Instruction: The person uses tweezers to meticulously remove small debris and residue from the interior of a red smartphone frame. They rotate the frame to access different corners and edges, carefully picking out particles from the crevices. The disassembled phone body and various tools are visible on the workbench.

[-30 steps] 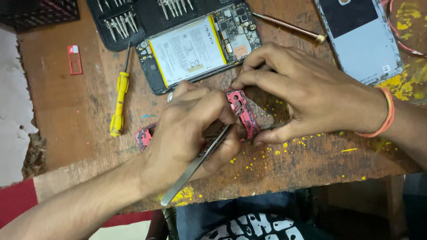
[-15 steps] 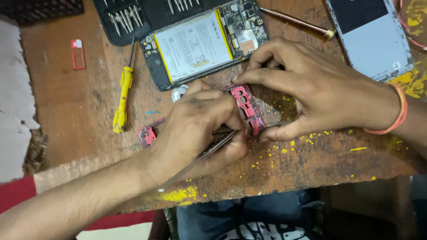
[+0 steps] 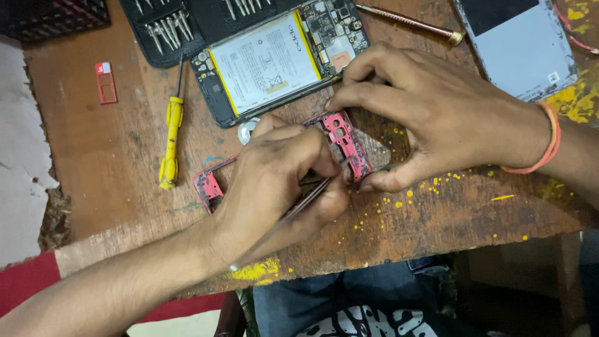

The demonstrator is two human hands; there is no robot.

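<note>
Tweezers (image 3: 299, 206), pinched in the left hand (image 3: 274, 187) fingers, seem to touch the red phone frame (image 3: 346, 140) at frame centre; the right hand (image 3: 437, 109) fingers clamp that frame's end against the counter (image 3: 112, 162). Opened phone (image 3: 281, 59) above, yellow screwdriver (image 3: 170, 140) left.

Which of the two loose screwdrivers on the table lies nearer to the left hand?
The yellow-handled screwdriver, just beside the left hand; the brown-handled one lies far up, beyond the right hand.

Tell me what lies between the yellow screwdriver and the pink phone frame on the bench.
Only bare, worn wood of the bench lies between the yellow screwdriver and the pink phone frame, as the head view shows.
</note>
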